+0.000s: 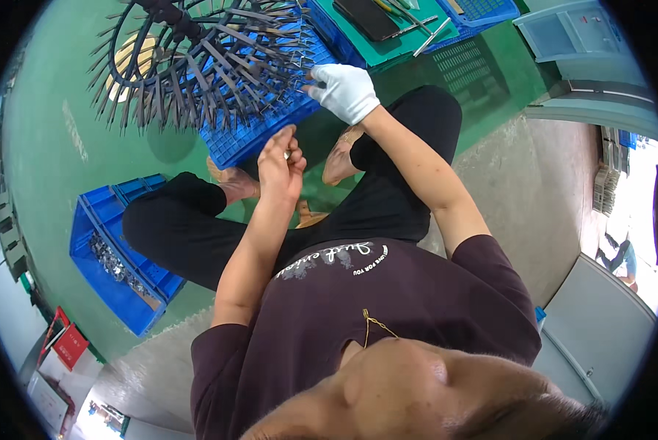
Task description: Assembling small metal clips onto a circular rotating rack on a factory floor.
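A dark rack (pixel 197 70) with many thin, flat prongs radiating from a ring-shaped frame stands in front of me, over a blue crate. My right hand (pixel 344 92), in a white glove, reaches to the rack's right edge. Its thumb and fingers close toward the prong tips there; whatever is between them is too small to name. Bare, my left hand (pixel 281 163) is held lower, near the crate's front edge. Its fingers are curled in, and a small shiny piece (pixel 287 155) shows among them, its kind unclear.
An upturned blue crate (pixel 230 147) sits under the rack. To the left, a blue bin (pixel 153 317) holds small shiny metal pieces (pixel 112 260). At upper right, a green board (pixel 388 50) on a crate carries a phone (pixel 366 17) and thin tools. My bent legs flank the work area.
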### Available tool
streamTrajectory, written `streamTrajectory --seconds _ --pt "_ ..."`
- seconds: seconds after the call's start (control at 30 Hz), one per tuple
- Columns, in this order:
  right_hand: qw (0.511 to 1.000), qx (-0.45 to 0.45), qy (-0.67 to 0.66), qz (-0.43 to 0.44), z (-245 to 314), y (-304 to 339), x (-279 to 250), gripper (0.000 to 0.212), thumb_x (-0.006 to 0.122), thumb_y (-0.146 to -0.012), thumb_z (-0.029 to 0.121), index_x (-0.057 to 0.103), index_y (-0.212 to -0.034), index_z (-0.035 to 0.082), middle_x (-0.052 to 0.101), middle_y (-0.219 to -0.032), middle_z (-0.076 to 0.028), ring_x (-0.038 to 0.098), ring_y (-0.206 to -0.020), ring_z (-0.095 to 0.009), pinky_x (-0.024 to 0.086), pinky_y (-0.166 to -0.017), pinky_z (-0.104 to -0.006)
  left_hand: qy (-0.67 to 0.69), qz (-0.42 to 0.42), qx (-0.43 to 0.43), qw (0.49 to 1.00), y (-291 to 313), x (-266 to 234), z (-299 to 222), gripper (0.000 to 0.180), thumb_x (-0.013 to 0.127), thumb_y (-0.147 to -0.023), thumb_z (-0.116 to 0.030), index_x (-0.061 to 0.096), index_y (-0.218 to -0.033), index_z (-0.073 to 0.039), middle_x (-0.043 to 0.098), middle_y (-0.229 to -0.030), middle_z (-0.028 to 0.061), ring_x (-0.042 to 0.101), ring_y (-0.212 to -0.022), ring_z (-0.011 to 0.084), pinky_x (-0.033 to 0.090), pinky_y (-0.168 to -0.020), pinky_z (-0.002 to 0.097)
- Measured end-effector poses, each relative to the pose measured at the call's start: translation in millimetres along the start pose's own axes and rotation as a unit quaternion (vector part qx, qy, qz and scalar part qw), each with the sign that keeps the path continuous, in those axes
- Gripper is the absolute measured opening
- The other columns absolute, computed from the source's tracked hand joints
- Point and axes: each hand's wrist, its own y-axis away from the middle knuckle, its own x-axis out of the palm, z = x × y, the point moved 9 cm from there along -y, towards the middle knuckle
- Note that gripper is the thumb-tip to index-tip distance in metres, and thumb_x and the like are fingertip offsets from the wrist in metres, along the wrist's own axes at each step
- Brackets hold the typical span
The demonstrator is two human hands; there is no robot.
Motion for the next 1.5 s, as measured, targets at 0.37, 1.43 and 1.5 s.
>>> streamTrajectory --seconds 0.37,1.43,1.5 --pt "0.996 -0.008 0.088 -0.01 5.6 -13.1 13.3 0.013 0.066 -0.079 0.024 0.068 -0.082 0.011 0.068 -0.074 -0.004 0.06 -0.058 -0.027 0.046 -0.053 -0.0343 0.016 0.034 -0.046 0.998 -4.0 -10.8 16.9 0.027 0.059 -0.094 -0.021 0.061 -0.112 -0.002 0.061 -0.085 0.0053 0.054 -0.063 0.0115 0.043 -0.053 0.0221" --pt "0.968 0.05 -0.241 0.053 85.0 46.1 -19.0 0.019 0.071 -0.074 0.008 0.069 -0.092 0.002 0.067 -0.08 -0.005 0.058 -0.062 -0.017 0.047 -0.059 -0.0267 0.224 0.128 -0.034 0.966 -11.0 16.5 -16.5 0.032 0.052 -0.097 -0.02 0.056 -0.123 -0.002 0.062 -0.118 0.0162 0.062 -0.096 0.02 0.052 -0.072 0.0261" --pt "0.952 0.057 -0.298 0.049 84.7 45.5 -19.9 0.019 0.07 -0.074 0.003 0.068 -0.093 -0.001 0.067 -0.082 -0.006 0.057 -0.062 -0.014 0.047 -0.06 -0.0242 0.211 0.149 -0.049 0.965 -13.8 11.6 -13.4 0.032 0.055 -0.096 -0.021 0.058 -0.121 -0.002 0.063 -0.115 0.015 0.063 -0.094 0.0192 0.052 -0.072 0.026"
